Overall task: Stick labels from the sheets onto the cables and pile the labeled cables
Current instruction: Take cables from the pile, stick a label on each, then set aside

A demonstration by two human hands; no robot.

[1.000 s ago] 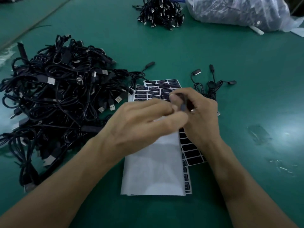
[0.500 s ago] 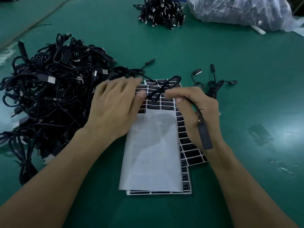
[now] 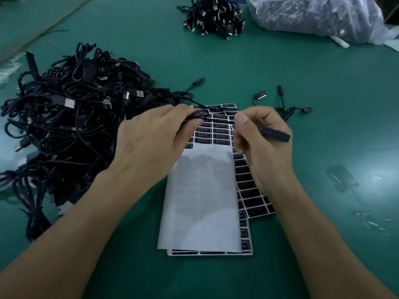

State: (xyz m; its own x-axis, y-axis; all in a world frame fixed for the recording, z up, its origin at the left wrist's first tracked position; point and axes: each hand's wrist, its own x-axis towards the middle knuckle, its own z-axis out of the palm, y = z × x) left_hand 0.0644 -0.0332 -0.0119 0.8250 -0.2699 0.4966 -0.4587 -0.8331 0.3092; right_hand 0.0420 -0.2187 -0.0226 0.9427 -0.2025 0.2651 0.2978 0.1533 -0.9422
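Note:
A thin black cable [image 3: 218,120] is stretched between my two hands above the label sheets [image 3: 218,134]. My left hand [image 3: 151,143] grips its left part, where it bunches in the fingers. My right hand [image 3: 261,145] pinches the cable near its black rectangular end block [image 3: 275,134], which sticks out to the right over the hand. The sheets lie stacked on the green table [image 3: 302,67]; the top one shows rows of black labels at its far end and bare white backing nearer me.
A large tangle of black cables [image 3: 64,126] fills the left side. A few cables [image 3: 285,104] lie right of the sheets. A smaller heap [image 3: 213,16] and a plastic bag [image 3: 313,16] sit at the back. Clear scraps [image 3: 341,178] lie on the right.
My left hand went from lying flat near the sheet to gripping the cable. My right hand turned, swinging the end block from hanging down to pointing right. The cable now runs taut between both hands.

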